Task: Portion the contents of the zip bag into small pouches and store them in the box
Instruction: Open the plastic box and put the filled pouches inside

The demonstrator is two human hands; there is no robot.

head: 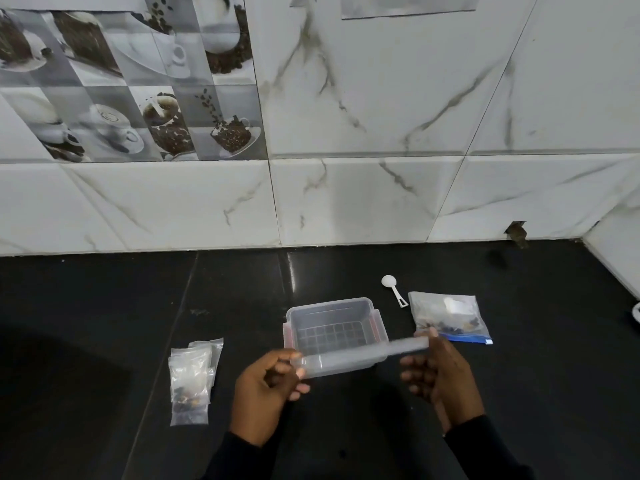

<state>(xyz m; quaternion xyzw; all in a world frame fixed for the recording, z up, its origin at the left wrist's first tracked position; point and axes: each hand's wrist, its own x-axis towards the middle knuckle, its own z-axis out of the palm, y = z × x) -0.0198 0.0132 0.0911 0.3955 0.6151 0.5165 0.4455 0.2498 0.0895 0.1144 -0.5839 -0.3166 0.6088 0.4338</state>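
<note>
A clear plastic box stands open and empty on the black counter. Its translucent lid is held edge-on just in front of and above the box's near side. My left hand grips the lid's left end and my right hand pinches its right end. A zip bag with a blue strip and dark contents lies to the right of the box. Several small clear pouches, some with dark contents, lie stacked to the left.
A white plastic spoon lies behind the box, next to the zip bag. A marble-tiled wall bounds the counter at the back and right. A white object shows at the right frame edge.
</note>
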